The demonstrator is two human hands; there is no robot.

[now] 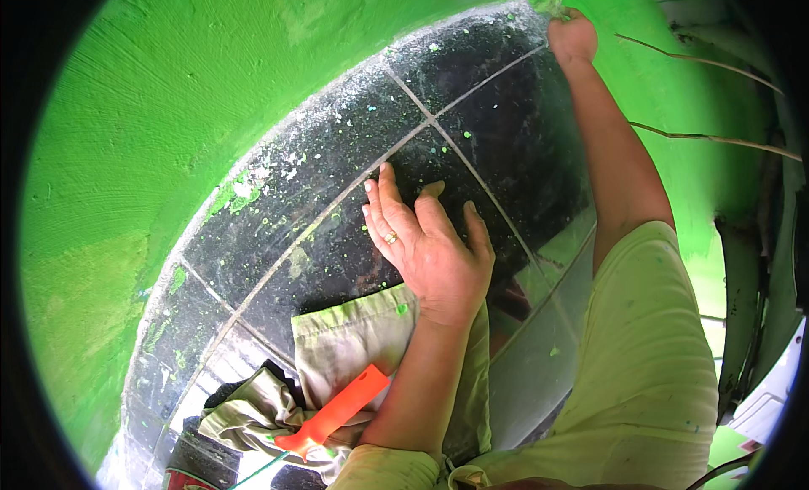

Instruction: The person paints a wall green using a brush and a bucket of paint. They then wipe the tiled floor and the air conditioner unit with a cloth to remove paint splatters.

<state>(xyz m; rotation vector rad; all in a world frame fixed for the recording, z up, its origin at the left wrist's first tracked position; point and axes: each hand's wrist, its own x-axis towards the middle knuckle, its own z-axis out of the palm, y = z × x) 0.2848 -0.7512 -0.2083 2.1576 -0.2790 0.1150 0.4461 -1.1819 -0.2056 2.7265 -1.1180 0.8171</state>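
My left hand (436,243) rests palm down on the black floor tiles (316,174), fingers spread, with a ring on one finger. My right hand (573,36) is at the far upper right, fingers curled, against the corner where the tiles meet the green wall (177,104). Its fingertips are hidden, so whether it holds something cannot be told. Green and white paint specks dot the tiles, thickest along the wall. Below my left hand lies beige cloth with a hem (354,325), seemingly a garment leg. An orange plastic handle (341,411), like a paint roller's, with a green rod, lies across it.
A red can or container (186,480) shows partly at the lower left edge. Thin bent rods (714,138) stick out on the right. A white plastic object (768,389) stands at the right edge. The wall curves around the upper left.
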